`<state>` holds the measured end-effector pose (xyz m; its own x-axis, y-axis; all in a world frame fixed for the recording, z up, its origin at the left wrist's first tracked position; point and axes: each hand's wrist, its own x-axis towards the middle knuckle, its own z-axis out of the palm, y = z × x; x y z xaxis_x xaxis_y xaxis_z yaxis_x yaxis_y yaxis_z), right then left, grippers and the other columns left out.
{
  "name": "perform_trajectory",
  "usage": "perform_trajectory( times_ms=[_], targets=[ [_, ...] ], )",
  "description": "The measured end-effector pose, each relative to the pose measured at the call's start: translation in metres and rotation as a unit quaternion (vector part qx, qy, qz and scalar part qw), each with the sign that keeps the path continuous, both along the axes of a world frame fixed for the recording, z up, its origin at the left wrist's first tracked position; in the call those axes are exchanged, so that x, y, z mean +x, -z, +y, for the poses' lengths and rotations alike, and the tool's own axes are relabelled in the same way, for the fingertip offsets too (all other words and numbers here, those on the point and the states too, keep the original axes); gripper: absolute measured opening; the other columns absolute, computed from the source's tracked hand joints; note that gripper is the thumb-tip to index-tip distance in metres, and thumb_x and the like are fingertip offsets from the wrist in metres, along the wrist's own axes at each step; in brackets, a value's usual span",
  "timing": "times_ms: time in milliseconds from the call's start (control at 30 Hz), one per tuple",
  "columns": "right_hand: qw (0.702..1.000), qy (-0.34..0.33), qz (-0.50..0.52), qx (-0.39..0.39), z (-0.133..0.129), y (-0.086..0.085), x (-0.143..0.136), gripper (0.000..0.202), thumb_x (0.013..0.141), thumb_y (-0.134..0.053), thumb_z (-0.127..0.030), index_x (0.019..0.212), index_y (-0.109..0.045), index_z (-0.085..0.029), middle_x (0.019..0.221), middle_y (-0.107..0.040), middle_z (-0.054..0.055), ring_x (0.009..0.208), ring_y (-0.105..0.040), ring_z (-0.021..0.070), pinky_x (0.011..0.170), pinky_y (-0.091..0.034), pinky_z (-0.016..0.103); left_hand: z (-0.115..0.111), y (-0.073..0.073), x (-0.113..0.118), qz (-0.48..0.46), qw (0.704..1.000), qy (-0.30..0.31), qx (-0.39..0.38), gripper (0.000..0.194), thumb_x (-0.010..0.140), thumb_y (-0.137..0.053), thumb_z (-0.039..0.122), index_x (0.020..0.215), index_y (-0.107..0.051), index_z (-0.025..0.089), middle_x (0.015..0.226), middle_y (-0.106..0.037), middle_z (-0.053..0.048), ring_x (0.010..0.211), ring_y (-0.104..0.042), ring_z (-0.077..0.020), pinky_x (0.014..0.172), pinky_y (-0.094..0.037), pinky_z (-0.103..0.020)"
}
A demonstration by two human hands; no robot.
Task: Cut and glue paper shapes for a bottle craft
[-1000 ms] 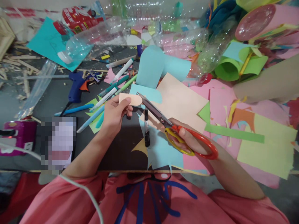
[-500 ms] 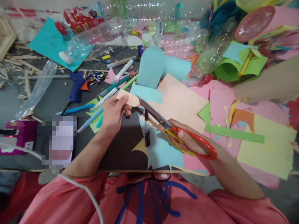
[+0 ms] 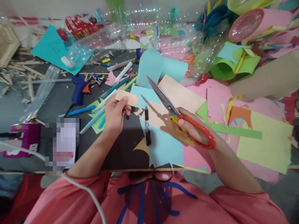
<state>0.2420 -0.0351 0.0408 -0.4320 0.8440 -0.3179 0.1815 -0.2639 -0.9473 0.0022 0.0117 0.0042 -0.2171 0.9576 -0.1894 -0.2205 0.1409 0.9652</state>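
Between thumb and fingers, my left hand [image 3: 116, 113] pinches a small peach paper piece [image 3: 127, 97] with a rounded right end. My right hand [image 3: 192, 126] grips scissors [image 3: 171, 107] with red and yellow handles. The blades look closed and point up and left, apart from the peach piece. Below them a black marker [image 3: 147, 124] lies on light blue paper [image 3: 165, 149]. A larger peach sheet [image 3: 184, 93] rests beyond the scissors. Small peach scraps [image 3: 139, 111] lie just right of my left hand.
Several markers [image 3: 93, 119] and a blue glue gun [image 3: 79, 88] lie to the left, near a phone [image 3: 65, 140]. Clear plastic bottles [image 3: 98, 40] line the back. A light blue paper shape [image 3: 149, 67] stands behind. Pink and yellow sheets [image 3: 266, 140] spread to the right.
My right hand has lifted the scissors up and away from the peach piece, to the right. Small peach scraps now show on the table. My left hand keeps its pinch.
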Motion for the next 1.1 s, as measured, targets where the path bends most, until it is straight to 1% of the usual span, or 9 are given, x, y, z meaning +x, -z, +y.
perform_trajectory(
  times_ms=[133, 267, 500, 633, 800, 900, 967, 1033, 1100],
  targets=[
    [0.982, 0.025, -0.162, 0.095, 0.004, -0.010, 0.009, 0.034, 0.087, -0.060, -0.050, 0.108, -0.058, -0.023, 0.066, -0.052, -0.004, 0.050, -0.048, 0.0096, 0.047, -0.040, 0.023, -0.003, -0.005, 0.004, -0.024, 1.000, 0.009, -0.009, 0.022, 0.071, -0.075, 0.030, 0.074, -0.056, 0.018, 0.050, -0.061, 0.005, 0.037, -0.052, -0.0065, 0.038, -0.037, -0.017],
    [0.942, 0.029, -0.295, 0.159, -0.001, -0.012, 0.025, 0.031, 0.085, -0.062, -0.040, 0.112, -0.061, -0.026, 0.093, -0.068, 0.004, 0.077, -0.064, 0.0191, 0.067, -0.050, 0.029, -0.006, -0.007, 0.007, -0.039, 0.998, 0.037, -0.028, 0.027, 0.068, -0.074, 0.029, 0.075, -0.050, 0.019, 0.058, -0.068, 0.003, 0.043, -0.058, -0.0084, 0.042, -0.042, -0.017],
    [0.864, 0.024, -0.436, 0.249, -0.010, 0.002, 0.077, 0.023, 0.082, -0.056, -0.024, 0.102, -0.066, -0.021, 0.098, -0.072, 0.013, 0.089, -0.066, 0.0277, 0.078, -0.050, 0.038, -0.008, -0.003, 0.008, -0.060, 0.995, 0.067, -0.034, 0.013, 0.079, -0.059, 0.030, 0.079, -0.056, 0.017, 0.061, -0.067, 0.000, 0.046, -0.060, -0.0094, 0.046, -0.046, -0.019],
    [0.848, 0.035, -0.476, 0.231, -0.009, 0.005, 0.101, 0.026, 0.080, -0.061, -0.022, 0.105, -0.065, -0.022, 0.110, -0.071, 0.017, 0.101, -0.064, 0.0306, 0.086, -0.048, 0.042, -0.007, -0.002, 0.008, -0.055, 0.995, 0.070, -0.031, 0.017, 0.083, -0.054, 0.034, 0.080, -0.058, 0.017, 0.060, -0.064, 0.000, 0.043, -0.056, -0.0096, 0.046, -0.045, -0.022],
    [0.863, 0.033, -0.482, 0.150, -0.002, -0.018, 0.095, 0.017, 0.088, -0.056, -0.033, 0.099, -0.066, -0.023, 0.110, -0.072, 0.016, 0.095, -0.065, 0.0292, 0.084, -0.046, 0.042, -0.008, -0.004, 0.010, -0.061, 0.995, 0.078, -0.028, 0.021, 0.083, -0.056, 0.038, 0.087, -0.058, 0.018, 0.059, -0.061, 0.002, 0.043, -0.054, -0.0091, 0.044, -0.044, -0.021],
    [0.852, 0.143, -0.464, 0.194, 0.004, -0.027, 0.069, 0.021, 0.085, -0.060, -0.030, 0.101, -0.066, -0.020, 0.107, -0.070, 0.016, 0.098, -0.064, 0.0287, 0.088, -0.045, 0.042, -0.009, -0.003, 0.010, -0.073, 0.992, 0.097, -0.020, 0.024, 0.084, -0.056, 0.041, 0.093, -0.059, 0.019, 0.064, -0.061, 0.002, 0.044, -0.056, -0.0092, 0.044, -0.044, -0.020],
    [0.899, 0.178, -0.351, 0.192, 0.008, -0.025, 0.043, 0.020, 0.084, -0.060, -0.034, 0.097, -0.067, -0.021, 0.094, -0.070, 0.011, 0.083, -0.065, 0.0234, 0.078, -0.049, 0.038, -0.010, -0.001, 0.011, -0.074, 0.991, 0.114, -0.018, 0.026, 0.085, -0.053, 0.043, 0.091, -0.060, 0.018, 0.066, -0.062, 0.001, 0.046, -0.056, -0.0090, 0.044, -0.044, -0.020],
    [0.947, 0.149, -0.224, 0.176, 0.013, -0.016, 0.013, 0.017, 0.082, -0.063, -0.036, 0.090, -0.067, -0.022, 0.091, -0.069, 0.006, 0.081, -0.064, 0.0203, 0.075, -0.050, 0.035, -0.011, 0.002, 0.011, -0.066, 0.989, 0.129, -0.015, 0.027, 0.085, -0.051, 0.042, 0.085, -0.061, 0.017, 0.068, -0.062, 0.000, 0.047, -0.056, -0.0087, 0.046, -0.045, -0.020],
    [0.972, 0.140, -0.121, 0.144, 0.017, -0.001, -0.017, 0.016, 0.083, -0.064, -0.038, 0.086, -0.065, -0.023, 0.086, -0.067, 0.003, 0.076, -0.062, 0.0164, 0.072, -0.049, 0.032, -0.012, 0.004, 0.011, -0.052, 0.988, 0.147, -0.018, 0.028, 0.085, -0.049, 0.041, 0.081, -0.062, 0.016, 0.068, -0.063, -0.002, 0.049, -0.057, -0.0095, 0.048, -0.047, -0.021]
  ],
)
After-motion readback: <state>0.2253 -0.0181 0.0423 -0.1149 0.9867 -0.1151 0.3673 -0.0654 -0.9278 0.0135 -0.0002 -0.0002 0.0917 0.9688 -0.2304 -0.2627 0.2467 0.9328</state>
